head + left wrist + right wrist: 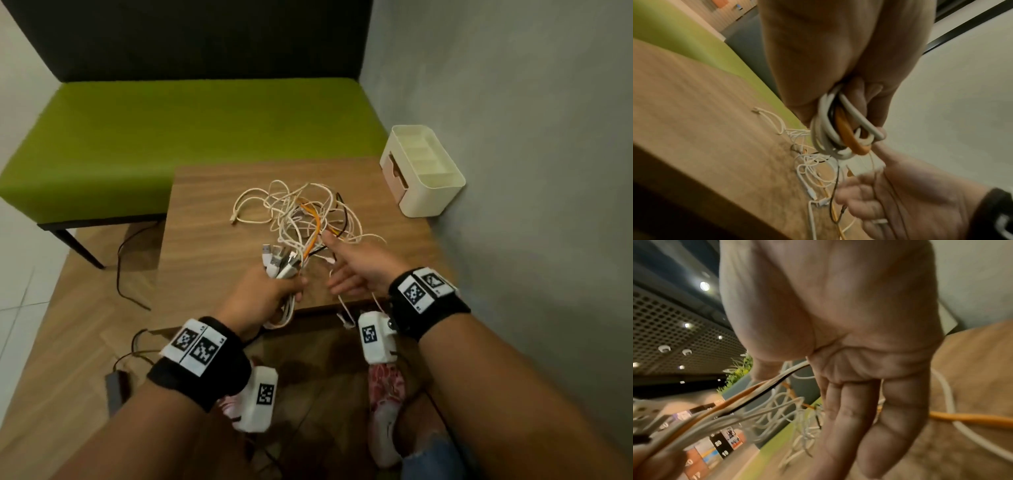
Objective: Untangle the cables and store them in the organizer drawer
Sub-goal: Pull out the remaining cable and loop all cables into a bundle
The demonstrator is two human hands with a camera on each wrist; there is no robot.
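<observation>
A tangle of white, orange and black cables (pixel 298 212) lies in the middle of the wooden table (pixel 212 246). My left hand (pixel 270 287) grips a bunch of cable ends near the front edge, with the USB plugs (pixel 277 262) sticking out above the fist. In the left wrist view its fingers (pixel 875 113) curl round white and orange loops (pixel 840 129). My right hand (pixel 346 270) is beside it, fingers (pixel 869 410) straight, one fingertip touching the tangle. Thin white strands hang over its palm (pixel 900 203). The cream organizer (pixel 424 174) stands at the far right corner, its tan drawer (pixel 394 174) facing left.
A green bench (pixel 171 137) runs behind the table and a grey wall (pixel 531 171) closes the right side. On the floor to the left lie a black cord (pixel 120 274) and a dark adapter (pixel 114 390). My feet in patterned shoes (pixel 387 394) are below the table's front edge.
</observation>
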